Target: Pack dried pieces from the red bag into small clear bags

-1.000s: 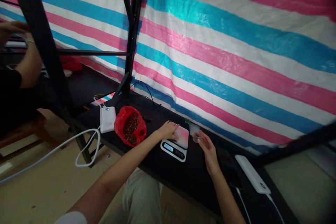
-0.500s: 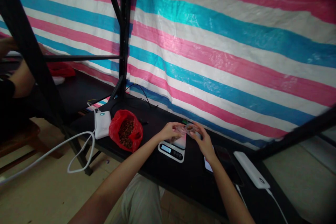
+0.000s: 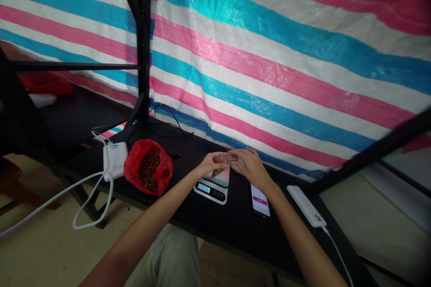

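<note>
My left hand [image 3: 208, 165] is closed on a clear plastic bag [image 3: 221, 159], held just above the scale. Some brown bits show low in the bag. My right hand [image 3: 252, 165] grips a small clear cup [image 3: 232, 157], tilted toward the bag's mouth; fingers cover much of it. Below both hands lies a flat kitchen scale [image 3: 211, 193] with a lit display, whose digits are too small to read. To the left of my left arm an open red plastic bag [image 3: 131, 171] holds many small brown pieces [image 3: 150, 168].
A phone [image 3: 260, 202] with its screen lit lies by my right forearm. Farther right is a long white power bank [image 3: 305, 206] with a cable. A white box-shaped device [image 3: 115, 160] with cables stands left of the red bag. Black frame posts [image 3: 143, 40] rise behind the black table [image 3: 232, 228].
My right hand has turned over, tipping the cup toward the clear bag in my left hand. The view has shifted to the right, and the person at the far left is mostly out of sight.
</note>
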Tool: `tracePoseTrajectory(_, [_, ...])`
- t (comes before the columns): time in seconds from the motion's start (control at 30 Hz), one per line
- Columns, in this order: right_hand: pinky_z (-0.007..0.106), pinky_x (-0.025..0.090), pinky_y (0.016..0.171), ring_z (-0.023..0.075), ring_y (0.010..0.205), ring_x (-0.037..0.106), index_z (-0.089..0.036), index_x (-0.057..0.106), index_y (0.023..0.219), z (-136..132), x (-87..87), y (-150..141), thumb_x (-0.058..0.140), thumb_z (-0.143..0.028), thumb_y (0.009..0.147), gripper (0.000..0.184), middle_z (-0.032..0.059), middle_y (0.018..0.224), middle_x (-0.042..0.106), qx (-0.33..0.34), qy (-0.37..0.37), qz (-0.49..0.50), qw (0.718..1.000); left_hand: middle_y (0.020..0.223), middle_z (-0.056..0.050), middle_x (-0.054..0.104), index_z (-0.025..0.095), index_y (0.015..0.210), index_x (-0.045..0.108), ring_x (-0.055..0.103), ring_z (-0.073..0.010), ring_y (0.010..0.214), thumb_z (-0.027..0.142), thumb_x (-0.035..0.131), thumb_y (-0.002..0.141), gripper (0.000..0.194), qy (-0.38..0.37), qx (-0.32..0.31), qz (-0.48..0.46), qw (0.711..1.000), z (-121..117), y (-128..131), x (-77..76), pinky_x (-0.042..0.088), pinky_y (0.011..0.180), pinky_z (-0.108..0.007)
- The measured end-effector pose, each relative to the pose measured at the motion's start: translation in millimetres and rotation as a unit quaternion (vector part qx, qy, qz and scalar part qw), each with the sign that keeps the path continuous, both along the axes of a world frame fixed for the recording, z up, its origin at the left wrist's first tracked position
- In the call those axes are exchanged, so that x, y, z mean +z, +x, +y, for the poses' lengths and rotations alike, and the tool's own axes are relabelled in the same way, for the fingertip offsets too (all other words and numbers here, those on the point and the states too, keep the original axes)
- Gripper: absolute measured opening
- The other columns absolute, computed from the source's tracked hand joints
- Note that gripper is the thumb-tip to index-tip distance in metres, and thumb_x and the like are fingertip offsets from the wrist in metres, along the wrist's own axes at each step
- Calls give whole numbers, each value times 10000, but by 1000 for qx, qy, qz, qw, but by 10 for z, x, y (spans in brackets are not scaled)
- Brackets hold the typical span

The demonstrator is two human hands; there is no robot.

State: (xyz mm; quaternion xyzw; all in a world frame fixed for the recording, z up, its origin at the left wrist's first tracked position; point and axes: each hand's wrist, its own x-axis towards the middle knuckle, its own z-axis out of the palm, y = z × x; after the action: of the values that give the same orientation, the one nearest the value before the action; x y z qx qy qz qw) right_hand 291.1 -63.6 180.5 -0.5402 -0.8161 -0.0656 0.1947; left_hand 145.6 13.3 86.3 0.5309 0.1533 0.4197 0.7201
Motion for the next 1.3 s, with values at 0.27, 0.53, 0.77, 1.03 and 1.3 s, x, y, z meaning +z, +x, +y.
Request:
tracePoseTrajectory(0.27, [403, 248, 1001, 202, 1034, 529, -243, 591, 1072, 48, 125, -64, 470, -103, 821, 312, 48, 1063, 625, 43, 17, -146, 988, 777, -38, 659, 109, 991, 632, 588, -138, 688, 339, 773, 547, 520, 36, -4, 33, 999, 72, -3, -78, 447, 634, -241])
tracePoseTrajectory(0.53, [397, 359, 926, 241, 1032, 517, -236, 487, 1240, 1, 30, -14, 454, -201, 853, 390, 78, 1118, 584, -11, 48, -51, 998, 824, -61, 661, 122, 1074, 615, 581, -150, 707, 325, 717, 625, 503, 179, 50, 126, 975, 186, -63, -96, 441, 674, -265])
tracePoseTrajectory(0.77, [413, 435, 867, 235, 994, 552, -211, 578, 1114, -153, -1004, 316, 447, -354, 839, 337, 84, 1083, 600, -137, 60, 271, 951, 973, -93, 643, 150, 1063, 627, 580, -226, 908, 199, 702, 615, 457, 353, 89, 277, 889, 234, 73, -254, 429, 845, -351])
tracePoseTrajectory(1.03, [452, 399, 906, 251, 985, 565, -183, 580, 1012, -356, -1624, 207, 532, -394, 775, 320, 96, 1060, 620, -222, 44, 372, 900, 1185, -80, 541, 214, 1140, 554, 470, -201, 1128, 229, 620, 729, 416, 367, 222, 199, 881, 43, -256, -292, 362, 974, -382])
tracePoseTrajectory(1.3, [442, 450, 866, 251, 929, 604, -190, 542, 972, -318, -1824, 246, 559, -390, 753, 298, 113, 1030, 623, -235, 15, 436, 869, 886, -47, 621, 194, 739, 660, 553, -170, 887, 137, 519, 762, 154, 336, 366, 212, 842, -333, -850, -508, 434, 809, -323])
